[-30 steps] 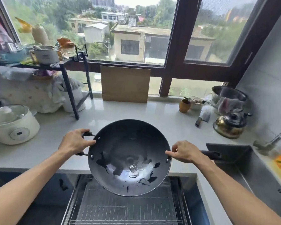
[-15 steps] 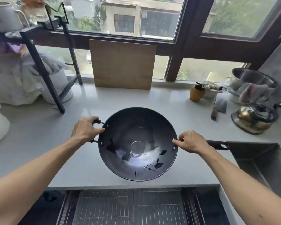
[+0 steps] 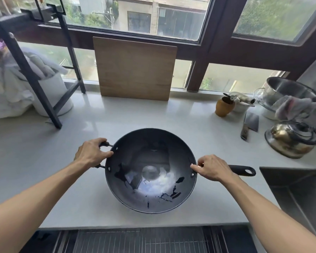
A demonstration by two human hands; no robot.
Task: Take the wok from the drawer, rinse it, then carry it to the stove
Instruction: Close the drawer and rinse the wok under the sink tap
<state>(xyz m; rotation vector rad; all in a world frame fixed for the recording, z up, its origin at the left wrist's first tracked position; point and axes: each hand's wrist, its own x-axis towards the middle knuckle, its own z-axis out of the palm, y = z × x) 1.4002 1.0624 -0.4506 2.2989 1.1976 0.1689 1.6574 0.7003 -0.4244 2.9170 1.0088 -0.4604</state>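
Note:
A dark round wok (image 3: pixel 150 170) is over the pale countertop (image 3: pixel 44 161), its shiny inside reflecting the window. My left hand (image 3: pixel 91 152) grips the small loop handle on its left rim. My right hand (image 3: pixel 212 168) is closed on the base of the long black handle, whose end with a hanging hole sticks out to the right. Below the counter edge the open drawer (image 3: pixel 135 240) shows a wire rack. The steel sink (image 3: pixel 295 190) lies at the right. No stove is in view.
A wooden cutting board (image 3: pixel 135 68) leans on the window sill. A black metal shelf frame (image 3: pixel 35 73) and white bags stand at the left. At the right are a brown cup (image 3: pixel 224 106), a cleaver (image 3: pixel 250 123), a brass kettle (image 3: pixel 292 137) and a steel bowl (image 3: pixel 288 92).
Both hands have lifted the wok out of the drawer and moved it forward over the countertop. My view has tilted down and closer to the counter.

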